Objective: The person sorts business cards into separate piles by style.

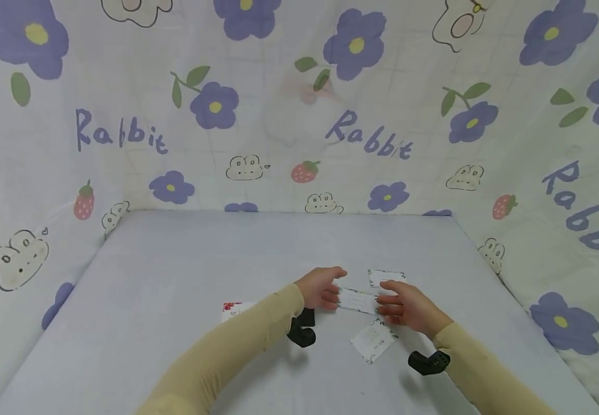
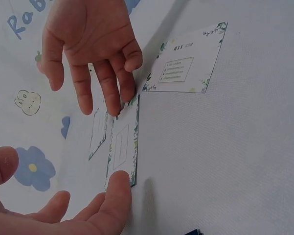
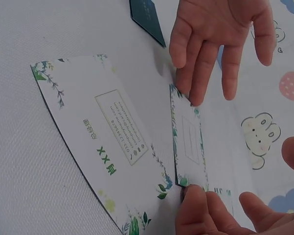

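Observation:
A white business card (image 1: 357, 301) with a leafy green border lies between both hands. My left hand (image 1: 320, 288) is at its left end, fingers loosely extended, fingertips right at the short edge. At the opposite end, my right hand (image 1: 410, 305) has its fingertips by the edge, thumb raised. The right wrist view shows the card (image 3: 187, 139) spanning from one hand's fingertips to the other's. A second leafy card (image 1: 374, 341) with green printing lies nearer, turned at an angle. Behind the right hand is another leafy-bordered card (image 1: 386, 276), partly covered by its thumb.
A card with red flowers (image 1: 234, 308) lies left, partly behind the left sleeve. A dark green card (image 3: 147, 19) shows near the left hand in the right wrist view. Patterned cloth walls (image 1: 279, 132) surround the white table (image 1: 185, 259).

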Demonstrator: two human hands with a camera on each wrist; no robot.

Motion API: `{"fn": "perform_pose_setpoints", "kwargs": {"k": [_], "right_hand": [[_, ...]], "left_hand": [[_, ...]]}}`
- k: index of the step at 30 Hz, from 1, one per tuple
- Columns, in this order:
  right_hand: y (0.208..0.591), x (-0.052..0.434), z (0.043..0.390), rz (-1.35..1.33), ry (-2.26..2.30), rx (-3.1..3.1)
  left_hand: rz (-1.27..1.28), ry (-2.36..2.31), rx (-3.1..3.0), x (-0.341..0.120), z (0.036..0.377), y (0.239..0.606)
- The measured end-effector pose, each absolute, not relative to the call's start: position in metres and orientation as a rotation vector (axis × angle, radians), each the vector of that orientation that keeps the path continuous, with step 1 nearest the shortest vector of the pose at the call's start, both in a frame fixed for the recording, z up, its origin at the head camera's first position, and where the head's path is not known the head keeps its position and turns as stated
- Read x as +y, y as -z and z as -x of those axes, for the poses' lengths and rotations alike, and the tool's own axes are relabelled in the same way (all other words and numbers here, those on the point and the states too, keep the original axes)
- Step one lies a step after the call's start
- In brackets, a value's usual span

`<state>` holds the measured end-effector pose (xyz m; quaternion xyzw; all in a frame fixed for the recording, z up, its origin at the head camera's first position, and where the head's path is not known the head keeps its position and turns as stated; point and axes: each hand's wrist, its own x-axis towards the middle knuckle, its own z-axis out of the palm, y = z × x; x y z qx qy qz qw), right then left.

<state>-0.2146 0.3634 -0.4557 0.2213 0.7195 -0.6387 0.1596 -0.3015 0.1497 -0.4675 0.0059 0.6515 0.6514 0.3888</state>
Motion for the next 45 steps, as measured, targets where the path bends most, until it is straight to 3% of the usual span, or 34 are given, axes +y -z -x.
{"fn": "perform_pose_setpoints", "kwargs": {"k": [30,45], "right_hand": [[0.447,0.337,0.202,-0.459,1.781,2.066],[0.451,0.335,0.201,-0.438,1.762,2.091]], "left_hand": [[0.005,-1.761,1.582,0.096,0.265,0.457],[0.056,-1.755,1.604,0.096,0.261,0.461]]}}
